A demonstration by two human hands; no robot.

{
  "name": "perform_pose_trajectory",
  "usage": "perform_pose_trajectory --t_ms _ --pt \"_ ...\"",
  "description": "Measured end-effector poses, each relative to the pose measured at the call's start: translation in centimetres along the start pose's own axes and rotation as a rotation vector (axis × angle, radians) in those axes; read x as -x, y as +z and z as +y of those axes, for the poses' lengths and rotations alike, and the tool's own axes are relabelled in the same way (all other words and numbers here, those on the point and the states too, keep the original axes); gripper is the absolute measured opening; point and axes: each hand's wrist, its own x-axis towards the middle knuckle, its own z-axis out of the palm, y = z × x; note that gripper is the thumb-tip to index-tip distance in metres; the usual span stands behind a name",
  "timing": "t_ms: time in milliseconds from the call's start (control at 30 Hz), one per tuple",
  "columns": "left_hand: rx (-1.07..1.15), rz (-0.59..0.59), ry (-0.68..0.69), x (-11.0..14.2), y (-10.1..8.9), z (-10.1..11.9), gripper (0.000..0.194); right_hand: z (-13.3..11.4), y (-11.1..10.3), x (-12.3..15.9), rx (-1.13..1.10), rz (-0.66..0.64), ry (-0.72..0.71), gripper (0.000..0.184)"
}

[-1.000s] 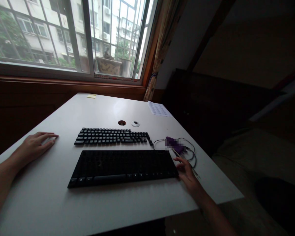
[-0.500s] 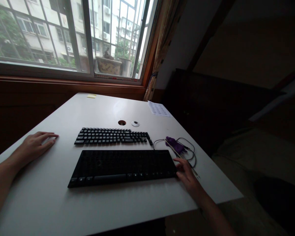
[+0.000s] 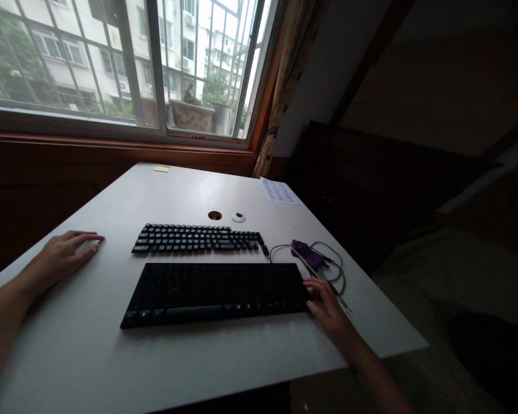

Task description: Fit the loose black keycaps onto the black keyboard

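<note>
A black keyboard (image 3: 216, 292) lies near the front of the white table (image 3: 176, 190). Behind it sits a block of loose black keycaps (image 3: 197, 238) laid out in rows. My right hand (image 3: 328, 305) rests on the table at the keyboard's right end, fingers stretched out and touching its edge. My left hand (image 3: 64, 253) lies flat on the table far to the left, fingers spread, holding nothing. A purple tool (image 3: 308, 255) with thin black wire loops lies just beyond my right hand.
A round cable hole (image 3: 214, 215) and its cap (image 3: 238, 217) sit behind the keycaps. A printed sheet (image 3: 278, 191) lies at the back right, a yellow note (image 3: 161, 168) at the back. The window and a dark cabinet (image 3: 371, 184) border the table.
My right hand has shifted slightly along the keyboard's right end. My left hand has stayed put.
</note>
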Motion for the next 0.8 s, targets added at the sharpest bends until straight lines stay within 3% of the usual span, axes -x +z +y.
perform_pose_trajectory --t_ms 800 --pt "0.021 -0.014 -0.030 0.1 -0.8 1.1 0.064 -0.6 0.1 0.1 -0.017 0.012 0.067 0.042"
